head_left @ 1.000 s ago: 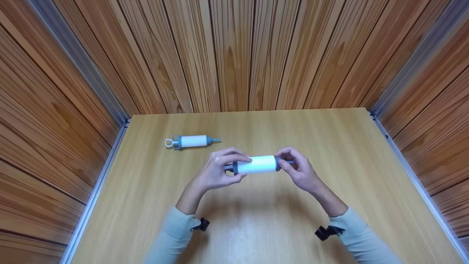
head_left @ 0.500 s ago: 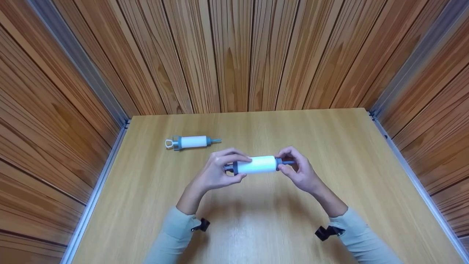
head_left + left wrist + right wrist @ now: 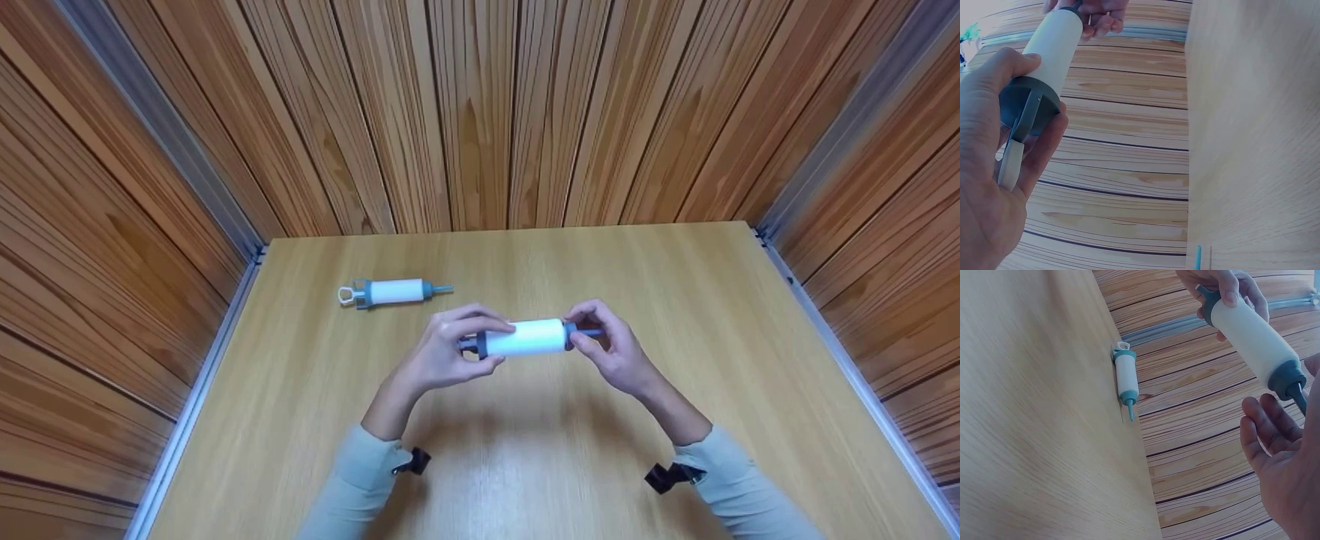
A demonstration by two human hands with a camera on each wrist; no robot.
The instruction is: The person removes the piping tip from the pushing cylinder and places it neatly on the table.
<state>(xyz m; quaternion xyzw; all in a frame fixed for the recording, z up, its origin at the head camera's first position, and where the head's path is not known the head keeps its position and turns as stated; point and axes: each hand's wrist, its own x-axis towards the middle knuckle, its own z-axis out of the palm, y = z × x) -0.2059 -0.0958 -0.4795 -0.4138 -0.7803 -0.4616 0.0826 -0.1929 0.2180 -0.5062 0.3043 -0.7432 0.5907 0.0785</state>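
Head view: left hand (image 3: 442, 356) grips a white plastic cylindrical pump with teal ends (image 3: 534, 337) above the light-brown wooden table (image 3: 675, 285); right hand (image 3: 619, 356) pinches its three-o'clock end. Similar white-and-teal pump (image 3: 397, 291) lies toward ten o'clock.

One left hand (image 3: 446, 354) and one right hand (image 3: 619, 358); one held cylinder (image 3: 532, 337) and one lying cylinder (image 3: 397, 291), two in all; one table (image 3: 300, 382); two sleeves (image 3: 349, 480); two black wrist clips (image 3: 412, 460); three plank walls (image 3: 480, 112).
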